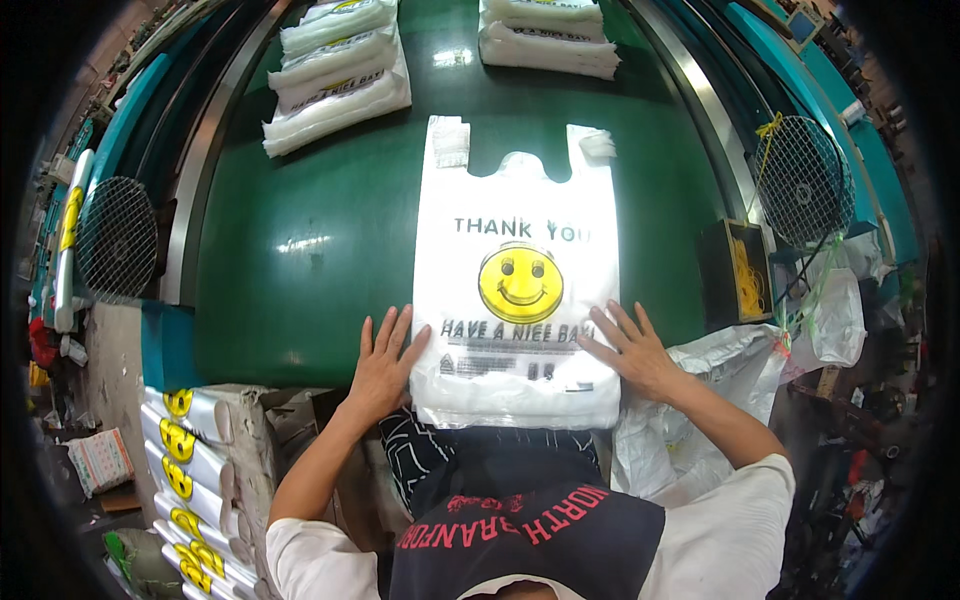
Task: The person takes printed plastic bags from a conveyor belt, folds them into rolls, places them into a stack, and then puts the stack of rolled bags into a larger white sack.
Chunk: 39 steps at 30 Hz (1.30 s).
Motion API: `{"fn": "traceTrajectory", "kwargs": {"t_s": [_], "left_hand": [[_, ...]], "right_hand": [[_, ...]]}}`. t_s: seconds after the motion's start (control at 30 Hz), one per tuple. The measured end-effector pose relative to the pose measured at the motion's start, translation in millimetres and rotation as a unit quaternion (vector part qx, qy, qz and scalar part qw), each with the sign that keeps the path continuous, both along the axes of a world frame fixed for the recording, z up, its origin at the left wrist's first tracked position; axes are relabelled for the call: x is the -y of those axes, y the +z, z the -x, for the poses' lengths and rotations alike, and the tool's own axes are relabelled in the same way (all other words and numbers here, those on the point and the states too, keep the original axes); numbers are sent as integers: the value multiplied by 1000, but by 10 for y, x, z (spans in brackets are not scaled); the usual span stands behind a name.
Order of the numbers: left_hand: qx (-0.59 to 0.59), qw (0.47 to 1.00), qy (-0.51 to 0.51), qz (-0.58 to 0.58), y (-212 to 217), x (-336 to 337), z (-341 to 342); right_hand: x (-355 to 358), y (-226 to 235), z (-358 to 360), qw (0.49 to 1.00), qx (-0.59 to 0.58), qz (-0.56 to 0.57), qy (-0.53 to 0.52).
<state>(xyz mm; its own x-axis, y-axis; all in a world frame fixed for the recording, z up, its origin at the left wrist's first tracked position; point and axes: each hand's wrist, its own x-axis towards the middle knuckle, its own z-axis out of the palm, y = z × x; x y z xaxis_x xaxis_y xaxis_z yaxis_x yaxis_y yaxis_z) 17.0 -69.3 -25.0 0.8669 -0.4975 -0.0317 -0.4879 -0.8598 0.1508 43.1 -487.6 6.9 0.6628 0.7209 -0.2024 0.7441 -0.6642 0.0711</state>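
A stack of white plastic T-shirt bags (517,385) lies flat before me, its two handles pointing away and a yellow smiley face printed in the middle. The stack's near end reaches past the front edge of the green conveyor belt (300,290). My left hand (385,368) rests at the stack's left edge with its fingers spread. Against the right edge lies my right hand (645,358), fingers stretched out and apart, their tips on the top bag. Neither hand is closed round anything.
Folded bag bundles (340,85) lie at the far left of the belt, with another pile (548,45) at the far right. Rolled bags (190,480) are stacked at lower left. Wire guards (805,180) and a box of yellow ties (738,275) stand at right, above a white sack (690,440).
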Motion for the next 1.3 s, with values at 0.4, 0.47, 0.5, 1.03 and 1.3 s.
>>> {"fn": "traceTrajectory", "kwargs": {"t_s": [0.4, 0.47, 0.5, 1.03, 1.3], "left_hand": [[-50, 909, 74, 406, 1126, -27, 48], [-10, 908, 69, 413, 1716, 40, -19], [93, 921, 48, 374, 1980, 115, -108], [-214, 696, 328, 601, 99, -51, -829], [-254, 705, 335, 571, 281, -154, -515]], "right_hand": [[225, 778, -84, 928, -77, -361, -54], [574, 916, -44, 943, 109, -309, -54], [535, 1145, -83, 918, 88, -376, -92], [-753, -89, -826, 676, -374, -553, -313], [-823, -60, -620, 761, -171, -546, -305]]}}
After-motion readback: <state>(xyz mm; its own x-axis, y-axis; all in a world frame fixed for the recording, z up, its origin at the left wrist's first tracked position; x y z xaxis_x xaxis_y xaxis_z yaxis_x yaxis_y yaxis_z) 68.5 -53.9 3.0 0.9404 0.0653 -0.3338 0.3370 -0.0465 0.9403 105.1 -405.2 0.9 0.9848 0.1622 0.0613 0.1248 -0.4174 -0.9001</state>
